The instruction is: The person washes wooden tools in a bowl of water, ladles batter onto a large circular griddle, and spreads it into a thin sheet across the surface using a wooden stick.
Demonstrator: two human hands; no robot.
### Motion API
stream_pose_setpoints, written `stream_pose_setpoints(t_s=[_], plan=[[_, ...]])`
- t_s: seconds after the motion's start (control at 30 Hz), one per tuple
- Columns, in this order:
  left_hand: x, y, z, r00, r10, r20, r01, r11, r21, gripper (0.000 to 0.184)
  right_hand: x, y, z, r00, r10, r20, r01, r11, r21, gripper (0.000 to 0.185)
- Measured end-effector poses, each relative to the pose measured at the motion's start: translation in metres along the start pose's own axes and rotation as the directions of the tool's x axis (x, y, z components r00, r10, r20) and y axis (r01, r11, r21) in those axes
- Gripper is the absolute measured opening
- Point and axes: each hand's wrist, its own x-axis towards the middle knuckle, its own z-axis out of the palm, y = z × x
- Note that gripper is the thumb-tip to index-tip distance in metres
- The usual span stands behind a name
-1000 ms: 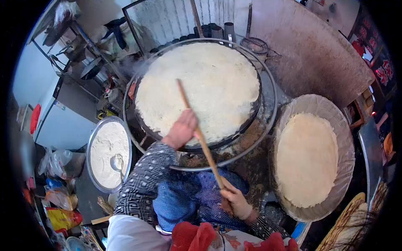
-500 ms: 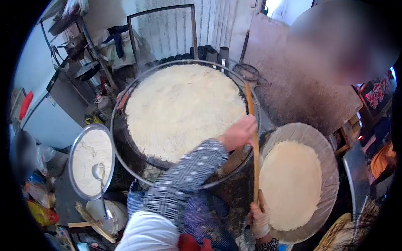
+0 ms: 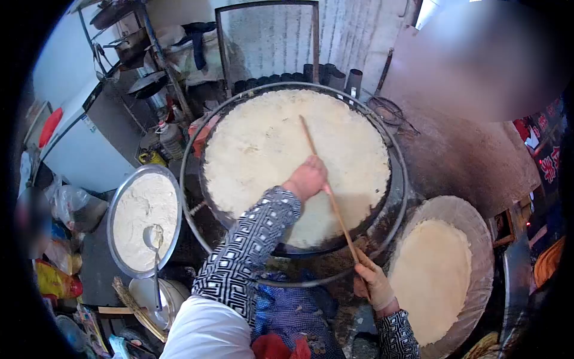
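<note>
A large round sheet of pale batter [image 3: 257, 137] covers the round griddle, with a metal ring around it. My left hand [image 3: 309, 178] is closed on the middle of a long wooden stick [image 3: 341, 221], over the front part of the sheet. The stick's far end lies over the batter. Beyond the griddle's front right edge, my right hand [image 3: 373, 281], in a pale glove, grips the stick's near end. To the right a lined oval basket [image 3: 481, 263] holds a pale flat round [image 3: 433, 281].
At the left, a metal basin [image 3: 113, 224] of batter holds a ladle [image 3: 156, 239], above a white bucket [image 3: 173, 296]. Pans hang on a rack [image 3: 156, 51] at the back left. A blurred person [image 3: 496, 60] is at the upper right.
The stick and both hands have moved from the griddle's right edge, and the stick now slants over the batter. The camera view has shifted too.
</note>
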Motion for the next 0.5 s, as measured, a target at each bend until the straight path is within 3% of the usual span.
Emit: stream_pose_setpoints(t_s=[0.13,0.17,0.23,0.3,0.33,0.37,0.43,0.5], plan=[[-0.087,-0.056,-0.025,0.99,-0.133,-0.036,0.133,0.991,-0.013,0.042,0.023,0.01,0.059,0.99,0.113,0.088,-0.104,0.99,-0.101,0.062],[-0.114,-0.062,-0.03,0.981,-0.191,-0.027,0.19,0.981,-0.026,0.04,0.031,0.023,0.066,0.975,0.12,0.189,-0.117,0.993,-0.029,0.061],[-0.169,-0.071,-0.047,0.978,-0.177,-0.113,0.182,0.983,0.034,0.039,0.032,0.046,0.091,0.968,0.128,0.215,-0.106,0.988,-0.114,0.058],[-0.224,-0.076,-0.048,0.974,-0.222,-0.049,0.225,0.973,0.045,0.052,0.019,0.068,0.114,0.979,0.055,0.198,0.004,0.958,-0.286,0.055],[-0.25,-0.07,-0.052,0.967,-0.235,-0.095,0.242,0.968,0.07,0.054,0.011,0.08,0.112,0.969,0.107,0.224,-0.023,0.937,-0.35,0.055],[-0.268,-0.056,-0.056,0.961,-0.238,-0.143,0.253,0.963,0.096,0.057,0.005,0.106,0.109,0.953,-0.12,0.279,0.242,0.855,-0.459,0.059],[-0.284,-0.005,-0.081,0.958,-0.263,-0.11,0.269,0.962,0.041,0.073,-0.043,0.11,0.104,0.958,-0.054,0.283,0.199,0.835,-0.513,0.062],[-0.251,0.041,-0.082,0.954,-0.203,-0.219,0.175,0.975,-0.14,0.083,-0.099,0.123,0.086,0.995,-0.062,0.084,0.093,0.887,-0.453,0.06]])
